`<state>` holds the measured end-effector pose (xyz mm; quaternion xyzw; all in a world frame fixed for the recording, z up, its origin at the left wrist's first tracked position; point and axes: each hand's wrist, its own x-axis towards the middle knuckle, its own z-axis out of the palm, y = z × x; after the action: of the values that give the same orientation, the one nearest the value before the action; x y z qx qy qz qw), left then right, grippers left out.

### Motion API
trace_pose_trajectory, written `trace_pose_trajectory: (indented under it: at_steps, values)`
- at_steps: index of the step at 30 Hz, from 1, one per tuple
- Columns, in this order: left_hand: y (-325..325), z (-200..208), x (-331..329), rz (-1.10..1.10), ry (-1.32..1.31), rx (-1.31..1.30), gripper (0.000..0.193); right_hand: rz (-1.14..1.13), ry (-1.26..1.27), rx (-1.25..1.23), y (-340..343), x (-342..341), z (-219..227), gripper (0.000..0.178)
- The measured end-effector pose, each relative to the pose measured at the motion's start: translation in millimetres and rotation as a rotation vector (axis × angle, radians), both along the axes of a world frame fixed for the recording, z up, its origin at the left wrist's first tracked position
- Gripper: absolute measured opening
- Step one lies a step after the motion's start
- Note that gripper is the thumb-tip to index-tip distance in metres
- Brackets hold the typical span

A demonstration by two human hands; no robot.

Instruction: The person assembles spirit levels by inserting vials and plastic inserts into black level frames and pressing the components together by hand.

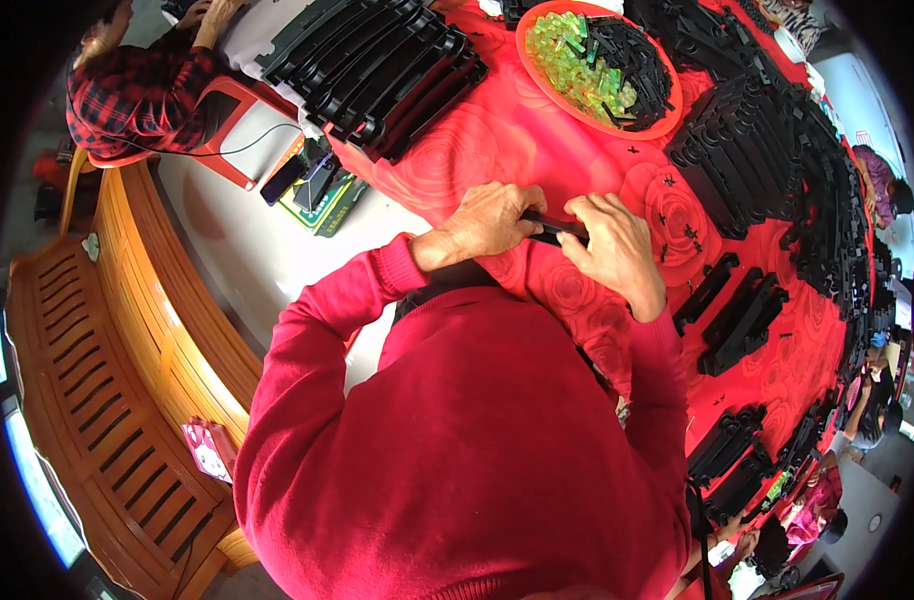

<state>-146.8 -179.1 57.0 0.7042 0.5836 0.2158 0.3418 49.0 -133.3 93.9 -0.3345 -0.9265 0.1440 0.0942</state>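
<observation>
Between my two hands, just above the near edge of the red table cover, is a long narrow black plastic part [555, 228]. My left hand [489, 222] grips its left end, fingers curled round it. At the right end, my right hand [615, 246] pinches it between thumb and fingers. The ends of the part are hidden in my hands, so its exact kind cannot be made out. Beyond my hands stands an orange-red oval basin [679, 108], holding yellow-green translucent pieces [587, 72] and small black strips [632, 62].
Stacked black plastic trays [377, 70] stand at the far left of the red table cover [467, 145]. More black parts [742, 150] are piled on the right. Left are a wooden bench [127, 400], a green box [322, 208] and a seated person in plaid [142, 100]. Other people work along the right.
</observation>
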Motion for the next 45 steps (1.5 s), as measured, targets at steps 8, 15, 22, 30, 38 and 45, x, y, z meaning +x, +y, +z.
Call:
trace_pose_trajectory:
  at_steps: [8,15,22,30,38,45]
  values:
    - [14,11,-8,0.248,0.371,0.649,0.062,-0.28,0.193,-0.224,5,-14,-40,0.027]
    - [0,-6,24,0.569,-0.717,0.09,0.052,-0.548,0.654,-0.145,-3,-37,-57,0.024]
    - [10,-17,54,0.544,-1.239,-0.001,0.014,-0.609,0.71,-0.077,-17,-41,-61,0.014]
    - [15,-17,64,0.576,-1.147,0.087,0.008,-0.501,0.869,-0.127,-23,-38,-72,0.022]
    - [9,-18,53,0.49,-1.059,0.12,0.012,-0.356,1.084,-0.31,-21,-11,-66,0.039]
    - [-1,-8,56,0.3,-1.197,0.052,0.012,-0.282,1.237,-0.22,22,-8,18,0.051]
